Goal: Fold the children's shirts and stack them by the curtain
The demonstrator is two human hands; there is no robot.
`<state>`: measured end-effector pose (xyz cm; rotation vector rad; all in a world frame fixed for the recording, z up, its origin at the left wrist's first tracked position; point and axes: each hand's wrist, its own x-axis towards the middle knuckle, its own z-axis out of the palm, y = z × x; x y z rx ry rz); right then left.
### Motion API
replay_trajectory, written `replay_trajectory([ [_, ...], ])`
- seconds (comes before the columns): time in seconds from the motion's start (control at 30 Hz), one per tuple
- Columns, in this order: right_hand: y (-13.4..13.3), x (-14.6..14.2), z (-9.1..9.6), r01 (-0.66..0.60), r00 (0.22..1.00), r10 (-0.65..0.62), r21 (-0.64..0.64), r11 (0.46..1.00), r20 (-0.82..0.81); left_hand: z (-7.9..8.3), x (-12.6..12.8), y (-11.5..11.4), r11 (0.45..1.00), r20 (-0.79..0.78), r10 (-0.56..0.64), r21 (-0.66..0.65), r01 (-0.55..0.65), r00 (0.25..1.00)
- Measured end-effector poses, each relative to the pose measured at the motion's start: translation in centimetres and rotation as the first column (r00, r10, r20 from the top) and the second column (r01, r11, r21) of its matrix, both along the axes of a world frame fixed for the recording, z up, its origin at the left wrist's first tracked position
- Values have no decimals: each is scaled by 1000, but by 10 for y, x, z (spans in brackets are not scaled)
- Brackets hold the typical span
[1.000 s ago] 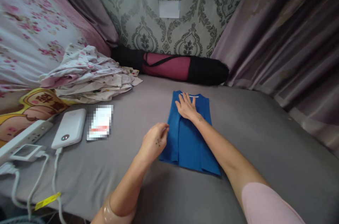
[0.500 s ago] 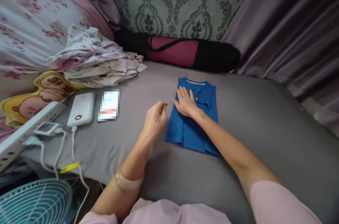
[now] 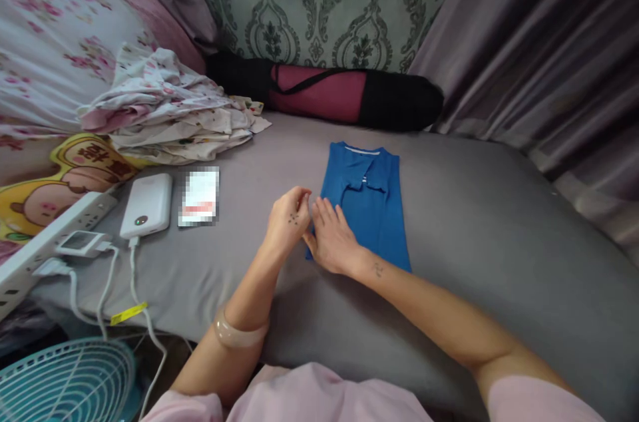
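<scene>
The right hand (image 3: 332,239) is lying open and flat, its fingers stretching out side by side over the near left part of the blue shirt (image 3: 374,215). Its forearm is slanting in from the lower right. The left hand (image 3: 288,219) is curling closed just beside it; whether it is pinching anything, I cannot tell. The folded shirt is resting on the grey sheet (image 3: 464,222), its collar facing away from the person
</scene>
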<state>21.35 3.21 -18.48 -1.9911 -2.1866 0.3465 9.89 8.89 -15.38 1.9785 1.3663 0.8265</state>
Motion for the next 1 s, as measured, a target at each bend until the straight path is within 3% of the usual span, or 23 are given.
replay_trajectory([
  [0.13,-15,-8,0,-10,995,6,-38,999,-96,-2,3,-1,999,-45,-44,15,45,998],
  [0.27,-30,15,18,-67,977,47,-89,994,-206,-7,4,-4,986,-87,-127,97,135,988],
  [0.33,-46,32,24,-17,986,8,-50,999,-165,-8,3,-7,962,-161,-200,153,225,966],
  [0.47,-78,56,14,164,985,-165,-17,986,-43,-6,1,-18,862,-343,-427,125,491,837],
  [0.6,-86,67,-1,159,982,-165,-64,985,-89,-3,4,-28,711,-419,-632,22,703,653],
  [0.73,-88,94,15,197,938,-200,-41,980,-284,0,4,-29,688,-398,-663,12,726,634],
  [0.83,-99,122,38,255,914,-251,-30,966,-318,6,-2,-26,693,-371,-676,-23,721,637],
  [1.0,-117,135,54,60,951,-113,-187,980,-287,8,-7,-24,624,-334,-760,-137,769,557],
])
